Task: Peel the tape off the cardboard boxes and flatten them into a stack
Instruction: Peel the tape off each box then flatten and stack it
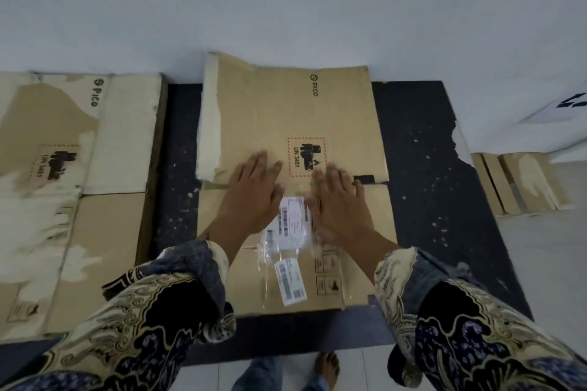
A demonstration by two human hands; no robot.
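In the middle of the frame a flattened cardboard box (295, 187) lies on a dark mat (428, 187), and both hands rest flat on it with the fingers stretched out and spread, holding nothing. The left hand (254, 190) and the right hand (340, 200) sit on each side of a white shipping label (290, 216), close to the fold line across the box. To do this step well, I think the palms should press firmly along that fold and then slide outward, so that the panels lie even. Clear tape or a plastic pouch (279, 251) appears to remain near the lower label; it may need peeling. At the left of the frame lies another flattened box (73, 200), with torn surface, and at the right edge some folded cardboard (521, 181) waits, well apart.
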